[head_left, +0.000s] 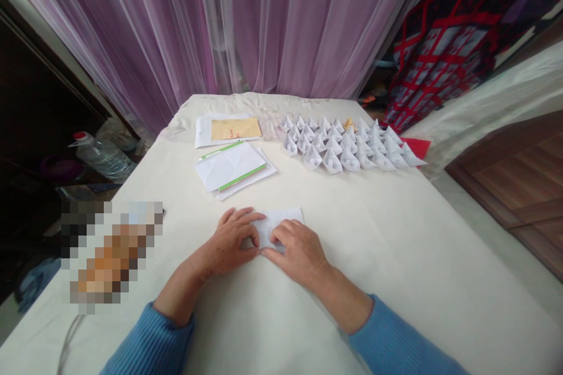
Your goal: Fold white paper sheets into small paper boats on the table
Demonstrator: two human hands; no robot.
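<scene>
A small white sheet of paper (288,214) lies flat on the table in front of me, its near edge partly hidden by my hands. My left hand (235,237) is closed on the left side of the paper, thumb at the near edge and index finger curled, with the other fingers reaching over its far part. On the right side, my right hand (299,248) grips the same near edge, fingers bent and thumb pointing left. The two thumb tips almost meet there. Whether the paper is folded underneath cannot be made out.
Folded white paper boats (332,161) stand in rows at the back right, one yellow, beside a red piece (417,145). White sheets with green strips (233,167) and a yellow envelope (235,129) lie back left. A blurred-out object (116,258) with a cable sits left.
</scene>
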